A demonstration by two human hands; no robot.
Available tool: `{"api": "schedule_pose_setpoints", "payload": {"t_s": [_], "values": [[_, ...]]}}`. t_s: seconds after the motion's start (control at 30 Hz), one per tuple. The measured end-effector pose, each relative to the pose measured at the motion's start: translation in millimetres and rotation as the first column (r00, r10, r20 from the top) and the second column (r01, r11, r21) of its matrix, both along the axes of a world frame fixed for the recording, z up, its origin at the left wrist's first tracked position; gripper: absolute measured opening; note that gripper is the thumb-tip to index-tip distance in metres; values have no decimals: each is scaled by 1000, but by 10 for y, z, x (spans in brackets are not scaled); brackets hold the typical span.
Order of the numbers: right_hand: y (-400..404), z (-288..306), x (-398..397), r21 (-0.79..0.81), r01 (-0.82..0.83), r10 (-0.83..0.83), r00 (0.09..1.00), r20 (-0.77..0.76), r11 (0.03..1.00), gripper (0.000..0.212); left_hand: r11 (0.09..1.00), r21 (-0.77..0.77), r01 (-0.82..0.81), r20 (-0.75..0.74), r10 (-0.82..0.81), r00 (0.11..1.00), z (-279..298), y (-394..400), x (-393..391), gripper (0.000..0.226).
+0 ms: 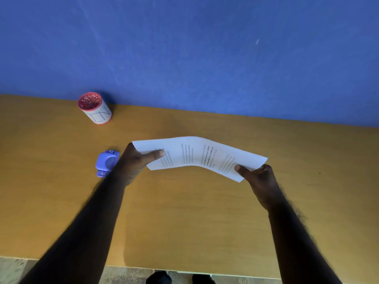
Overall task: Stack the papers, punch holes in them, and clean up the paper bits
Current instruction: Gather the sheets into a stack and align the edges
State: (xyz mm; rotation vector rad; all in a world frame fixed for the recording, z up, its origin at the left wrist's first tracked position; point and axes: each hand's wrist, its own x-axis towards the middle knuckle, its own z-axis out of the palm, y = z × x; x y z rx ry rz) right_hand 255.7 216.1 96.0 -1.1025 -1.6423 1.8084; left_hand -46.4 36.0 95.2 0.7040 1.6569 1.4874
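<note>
Taking the hole punch [107, 163] as the landmark: it lies flat on the wooden desk [184, 222], and the red cup [94, 107] stands behind it and a little to its left, against the blue wall [205, 48]. The cup holds small pale flecks, probably paper bits, though the view is too coarse to be sure.

Just right of the punch, the left hand [139, 160] pinches the near end of the papers [196, 156], thumb on top. The sheets arch upward in the middle, lifted off the desk, well right of the punch. At their far end the right hand [260, 179] grips the corner the same way.

To square the stack well, I would loosen both pinches slightly, stand the sheets on edge and tap them on the desk until the edges align before sliding them into the punch.
</note>
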Motion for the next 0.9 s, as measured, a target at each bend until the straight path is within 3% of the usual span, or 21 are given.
{"api": "schedule_pose_setpoints", "payload": {"t_s": [0.2, 0.4, 0.6, 0.7, 0.8, 0.9], "values": [[-63, -265, 8, -76, 69, -59, 990, 129, 995, 28, 991, -134, -5, 0, 5, 1000, -243, -43, 125, 37], [-38, -286, 4, -70, 72, -63, 991, 116, 995, 29, 994, -98, 49, 0, -49, 999, -244, -53, 60, 43], [-40, -328, -24, -13, 146, -140, 968, 208, 989, 29, 987, -161, -12, 12, 14, 1000, -266, -30, 137, 37], [-106, -343, -99, 78, 344, -353, 898, 264, 936, 69, 987, -132, -87, 83, 99, 992, -217, -14, 163, 31], [-283, -328, -238, -73, 486, -437, 833, 340, 871, 95, 980, -45, -195, 320, 199, 926, -190, -3, 269, 23], [-441, -270, -379, -372, 347, -257, 927, 272, 861, 85, 965, 19, -261, 506, 216, 835, -214, 0, 432, 29]]}}
